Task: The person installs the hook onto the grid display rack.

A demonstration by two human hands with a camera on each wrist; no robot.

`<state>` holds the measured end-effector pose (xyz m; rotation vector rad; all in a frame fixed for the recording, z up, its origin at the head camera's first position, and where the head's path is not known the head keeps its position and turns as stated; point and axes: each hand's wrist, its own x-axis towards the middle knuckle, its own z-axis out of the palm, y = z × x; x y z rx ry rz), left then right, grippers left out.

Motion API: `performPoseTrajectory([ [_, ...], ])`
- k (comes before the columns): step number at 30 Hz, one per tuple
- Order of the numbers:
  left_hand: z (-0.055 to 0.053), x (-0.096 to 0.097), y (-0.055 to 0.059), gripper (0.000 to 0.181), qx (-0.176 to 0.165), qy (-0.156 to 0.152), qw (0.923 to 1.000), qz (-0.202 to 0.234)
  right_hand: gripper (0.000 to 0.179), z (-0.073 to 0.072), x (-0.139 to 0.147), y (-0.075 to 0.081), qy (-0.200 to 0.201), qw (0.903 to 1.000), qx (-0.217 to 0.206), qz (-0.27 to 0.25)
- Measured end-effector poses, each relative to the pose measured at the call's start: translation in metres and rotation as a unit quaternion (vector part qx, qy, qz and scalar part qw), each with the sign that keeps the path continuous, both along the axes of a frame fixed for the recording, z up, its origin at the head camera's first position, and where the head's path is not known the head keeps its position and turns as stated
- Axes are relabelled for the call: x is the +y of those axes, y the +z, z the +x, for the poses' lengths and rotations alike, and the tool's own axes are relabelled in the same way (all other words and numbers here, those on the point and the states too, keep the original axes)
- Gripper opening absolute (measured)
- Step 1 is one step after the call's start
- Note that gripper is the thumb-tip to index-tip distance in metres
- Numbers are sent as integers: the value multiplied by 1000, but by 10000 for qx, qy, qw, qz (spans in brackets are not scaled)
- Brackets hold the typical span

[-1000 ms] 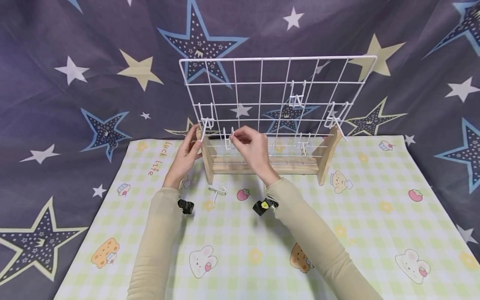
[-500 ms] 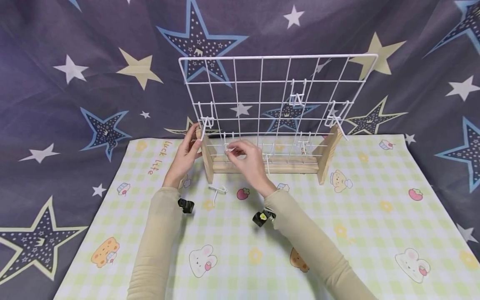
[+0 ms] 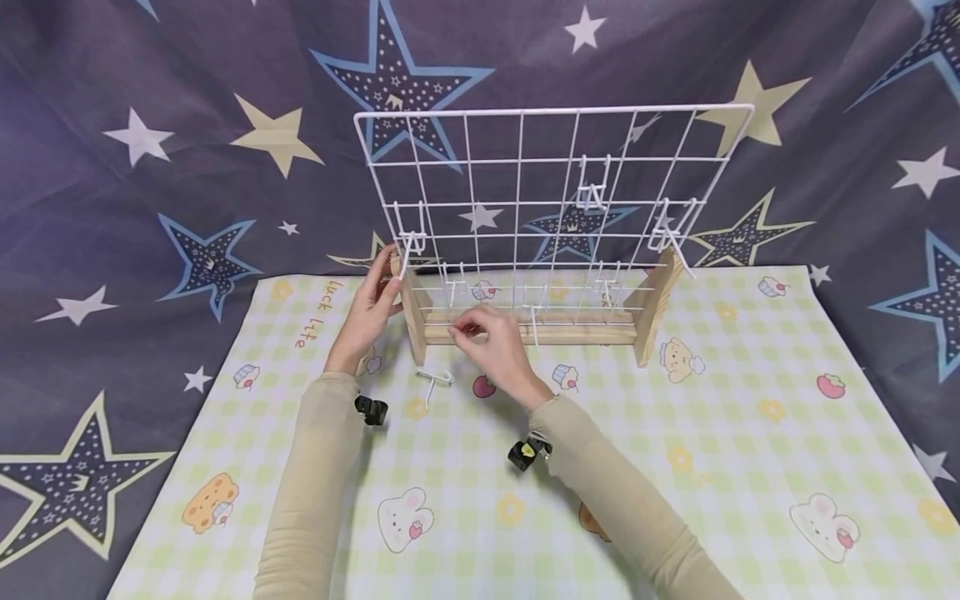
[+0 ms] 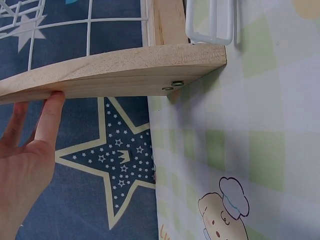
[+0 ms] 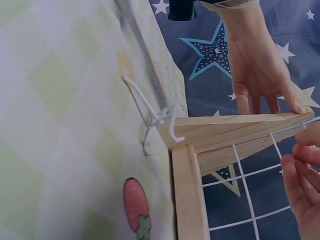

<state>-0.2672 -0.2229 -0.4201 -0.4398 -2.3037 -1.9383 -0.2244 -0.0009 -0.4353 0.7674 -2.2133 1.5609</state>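
A white wire grid rack stands on wooden sides, with several white hooks hung on it. My left hand holds the rack's left wooden side. In the left wrist view its fingers touch the outer face of that wood. My right hand is at the lower left of the grid, in front of a hung hook. Thumb and fingertips come together in a pinch at that hook's prong, whose end they hide. A loose hook lies on the table before the left side.
Other hooks hang at the left, upper middle, right and low on the grid. A wooden base bar joins the sides. A starry curtain hangs behind the checked tablecloth.
My right hand has moved down from the hook's upper part to below it, in front of the base bar. The left hand stays on the wooden side.
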Motion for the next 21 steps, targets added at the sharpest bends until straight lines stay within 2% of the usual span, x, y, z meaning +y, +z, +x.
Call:
performPoseTrajectory([
  [4, -1, 0, -1, 53, -17, 5, 10000, 5, 5, 2, 1, -5, 5, 10000, -72, -59],
  [13, 0, 0, 0, 54, -67, -29, 10000, 25, 5, 7, 5, -15, -266, 9989, -359, -169],
  [21, 0, 1, 1, 54, 8, 3, 10000, -30, 6, 15, 3, -29, -176, 9961, -857, -100],
])
